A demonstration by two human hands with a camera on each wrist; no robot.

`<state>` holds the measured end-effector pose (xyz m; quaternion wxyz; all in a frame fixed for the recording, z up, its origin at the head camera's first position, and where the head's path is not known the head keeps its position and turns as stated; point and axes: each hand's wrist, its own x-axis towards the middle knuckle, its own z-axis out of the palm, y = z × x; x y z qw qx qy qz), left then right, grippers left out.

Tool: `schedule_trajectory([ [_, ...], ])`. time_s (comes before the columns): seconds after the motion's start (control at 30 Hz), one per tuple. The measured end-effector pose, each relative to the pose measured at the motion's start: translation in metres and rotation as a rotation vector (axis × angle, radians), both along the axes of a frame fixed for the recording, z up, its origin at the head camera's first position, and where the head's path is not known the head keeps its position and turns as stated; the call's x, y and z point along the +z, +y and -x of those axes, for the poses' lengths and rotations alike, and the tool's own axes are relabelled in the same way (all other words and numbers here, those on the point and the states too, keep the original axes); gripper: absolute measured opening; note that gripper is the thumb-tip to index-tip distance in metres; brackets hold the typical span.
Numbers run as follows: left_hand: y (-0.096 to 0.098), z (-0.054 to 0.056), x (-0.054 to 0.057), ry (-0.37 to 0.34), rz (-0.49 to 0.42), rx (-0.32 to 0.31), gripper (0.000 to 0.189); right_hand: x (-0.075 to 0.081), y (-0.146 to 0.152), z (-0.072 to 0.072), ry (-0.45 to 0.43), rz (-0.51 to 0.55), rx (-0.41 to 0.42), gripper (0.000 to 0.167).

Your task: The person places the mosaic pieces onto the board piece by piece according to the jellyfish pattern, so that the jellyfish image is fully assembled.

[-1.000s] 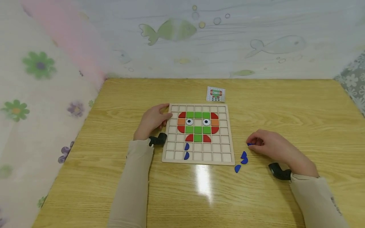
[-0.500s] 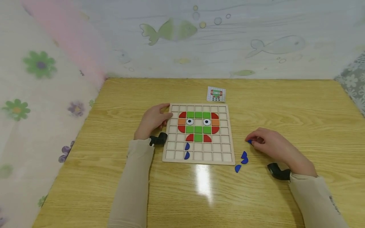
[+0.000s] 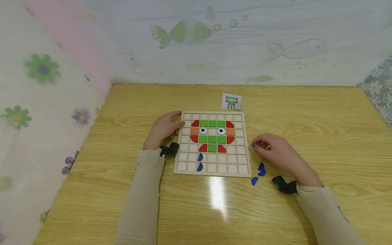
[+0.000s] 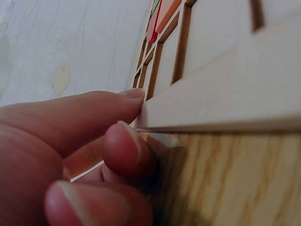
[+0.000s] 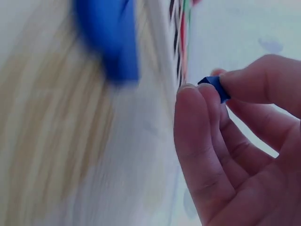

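Note:
A wooden grid board (image 3: 242, 149) lies on the table, with red, green, orange and eye pieces forming a face. Below the face, two blue half-round pieces (image 3: 200, 157) sit one above the other in its lower cells. My left hand (image 3: 163, 128) holds the board's left edge near the upper corner, thumb on the rim. Just right of the board, my right hand (image 3: 274, 149) pinches a blue piece (image 5: 215, 87) between thumb and fingertips; the fingers partly cover it. Several loose blue half-round pieces (image 3: 255, 181) lie on the table below that hand.
A small picture card (image 3: 231, 101) with a matching face pattern lies behind the board. Painted walls border the wooden table (image 3: 137, 98) at the back and left. Black wrist cameras (image 3: 284, 185) sit at both cuffs.
My right hand has lifted the blue piece off to the left, from beside the loose pieces to near the board's right edge. The left hand stays in place on the board.

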<state>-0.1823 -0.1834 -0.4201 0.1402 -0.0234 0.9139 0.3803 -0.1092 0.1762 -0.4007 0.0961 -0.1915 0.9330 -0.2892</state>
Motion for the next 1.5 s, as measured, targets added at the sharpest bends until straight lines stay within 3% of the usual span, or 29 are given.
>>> schedule_trajectory([
  [0.27,-0.001,0.0,-0.001,0.007,0.004,-0.001,0.054,-0.001,-0.033,0.005,-0.062,0.063,0.017,0.013],
  [0.67,0.0,0.001,0.0,0.009,0.014,-0.015,0.055,0.0,-0.067,0.006,-0.083,0.09,0.066,0.011],
  [1.1,-0.001,0.0,-0.005,-0.007,-0.032,0.018,0.054,-0.004,-0.087,0.003,-0.1,0.115,0.075,0.005],
  [1.5,0.0,0.0,-0.002,-0.015,-0.013,0.013,0.055,-0.008,-0.108,-0.004,-0.089,0.104,0.091,0.008],
])
